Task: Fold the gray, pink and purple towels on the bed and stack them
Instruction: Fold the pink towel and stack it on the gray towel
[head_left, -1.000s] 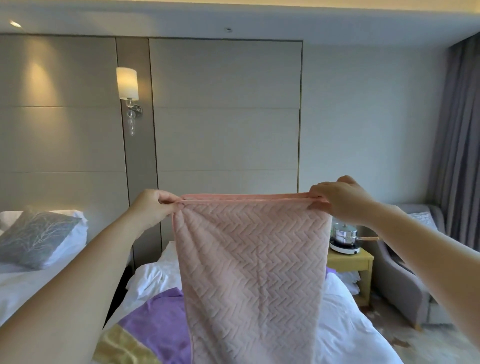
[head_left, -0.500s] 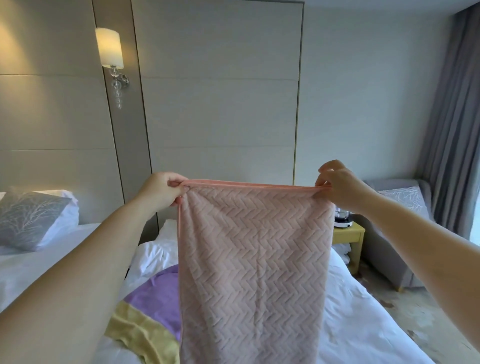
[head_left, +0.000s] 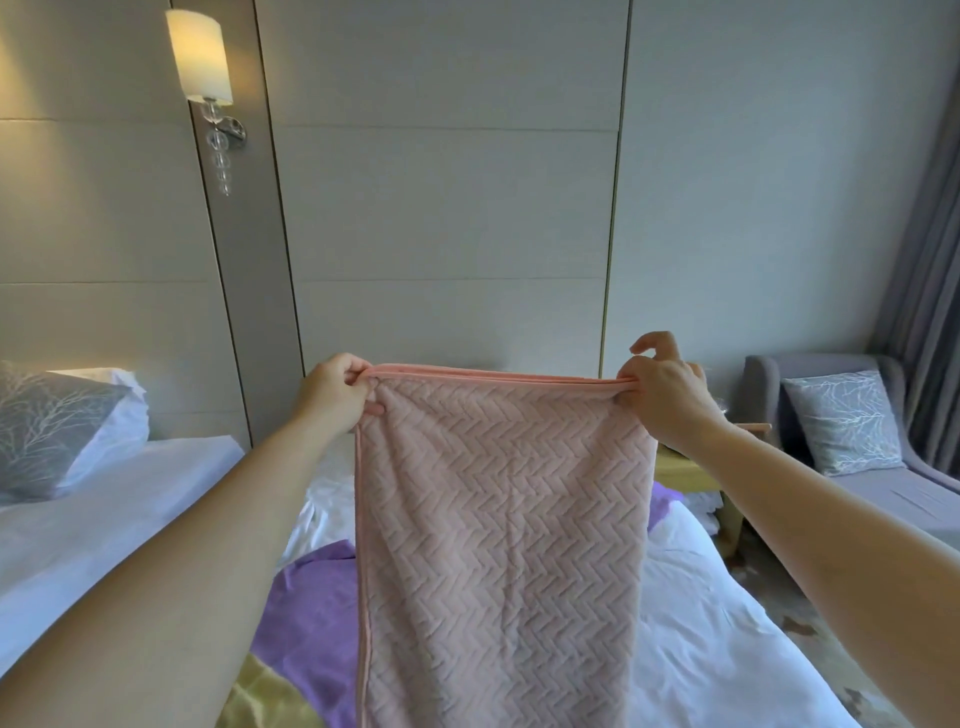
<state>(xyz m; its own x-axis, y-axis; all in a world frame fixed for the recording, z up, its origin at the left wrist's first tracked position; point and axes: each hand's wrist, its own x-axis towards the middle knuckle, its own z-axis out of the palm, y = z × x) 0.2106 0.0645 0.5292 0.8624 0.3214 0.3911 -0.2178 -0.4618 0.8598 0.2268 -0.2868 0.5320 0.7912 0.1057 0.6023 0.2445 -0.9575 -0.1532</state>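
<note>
One pink towel (head_left: 504, 525), pinched by left hand (head_left: 332, 392), right hand (head_left: 667, 397)

A lit wall lamp (head_left: 200, 57) glows upper left on the pale panelled wall (head_left: 441, 208), and a gray armchair (head_left: 761, 395) (patterned cushion (head_left: 841, 421) on it) sits at right beside gray curtains (head_left: 930, 286).

Room moderately bright. Wall lamp (head_left: 200, 54) at 11 o'clock glows warm, throws yellow patch on panel (head_left: 78, 156) at 10 o'clock. Elsewhere cool soft light, faint shadows. Wide-angle bending at edges; slight overall softness.
</note>
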